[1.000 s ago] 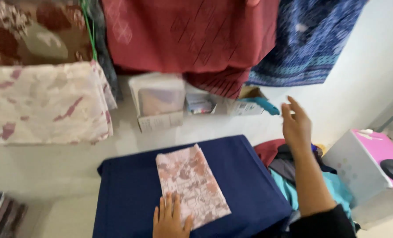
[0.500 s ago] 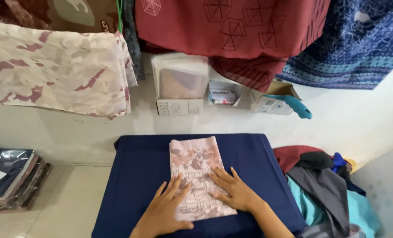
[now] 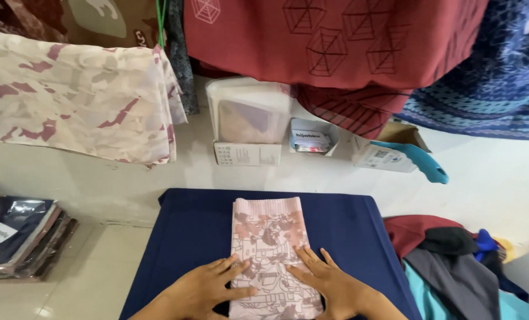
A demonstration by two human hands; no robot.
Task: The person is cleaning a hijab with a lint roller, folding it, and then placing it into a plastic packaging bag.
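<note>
A folded pink patterned cloth lies lengthwise on a dark blue cloth-covered board. My left hand rests flat on the cloth's lower left edge, fingers spread. On the lower right part of the same cloth my right hand lies flat, fingers apart. Neither hand grips anything.
A pile of loose clothes lies right of the board. Packaged dark garments are stacked at the left. Behind the board stand a white box with plastic-wrapped items, small boxes and a blue handle. Patterned fabrics hang above.
My right hand came down from the air onto the pink cloth beside my left hand. The view shifted so the board sits centred and closer.
</note>
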